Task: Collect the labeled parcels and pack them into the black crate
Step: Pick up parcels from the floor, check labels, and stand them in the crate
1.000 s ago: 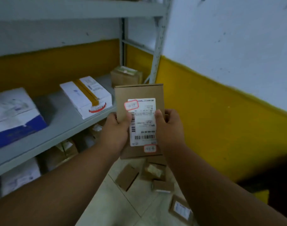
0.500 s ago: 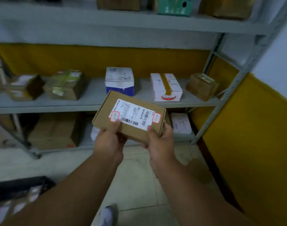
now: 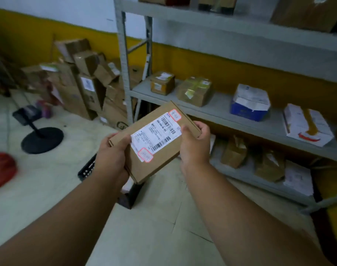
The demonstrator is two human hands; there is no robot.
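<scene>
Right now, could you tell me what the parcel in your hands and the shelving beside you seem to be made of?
The parcel looks like plain brown cardboard, matte, with folded edges; its white label appears to be printed paper, slightly glossy. The shelving seems to be grey-painted metal, judging by its thin slotted upright and flat boards, though the boards' material is less certain.

Both hands hold one flat brown parcel [image 3: 156, 143] in the air, its white label [image 3: 157, 135] facing up. The left hand [image 3: 111, 156] grips the near-left end, the right hand [image 3: 194, 144] the right edge. Below them a black crate [image 3: 87, 167] stands on the floor, partly hidden. Boxes lie on the grey shelf [image 3: 221, 110] behind.
</scene>
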